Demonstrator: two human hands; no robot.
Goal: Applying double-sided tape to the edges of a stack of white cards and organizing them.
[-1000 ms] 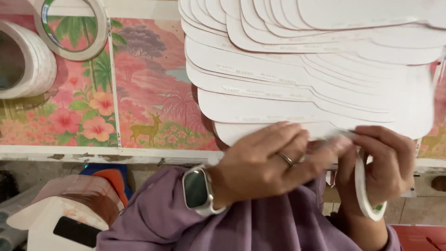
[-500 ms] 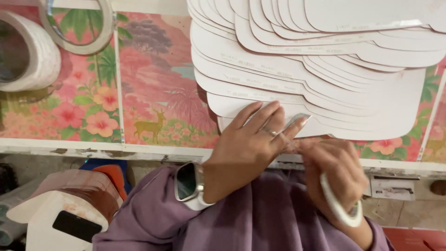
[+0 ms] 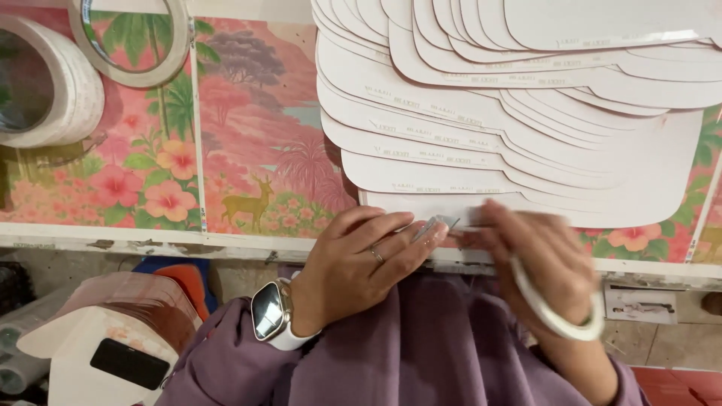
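A fan of white cut-out sheets (image 3: 526,113) lies overlapped on the counter (image 3: 226,233), which is covered with a pink floral print. The bottom sheet (image 3: 421,201) of that fan is the one in hand. The left hand (image 3: 361,263) rests at its lower edge, fingers (image 3: 421,234) pressed together and pinching a short strip of tape (image 3: 440,222) against the sheet. The right hand (image 3: 541,263) is just beside it along the same edge, blurred, with a roll of white tape (image 3: 556,308) worn round its wrist; whether its fingers grip anything I cannot tell.

Judging by the layout, the taping of this bottom sheet is under way, with the strip at the edge but not clearly pressed flat (the many sheets above it show no tape that can be made out).

Against the frame half a second ago, the right hand has risen from below the counter edge up to the bottom sheet, and the left hand's fingers have drawn in from lying spread over the sheet to a pinch at its edge. Two more tape rolls (image 3: 45,83) sit well left of the fan.
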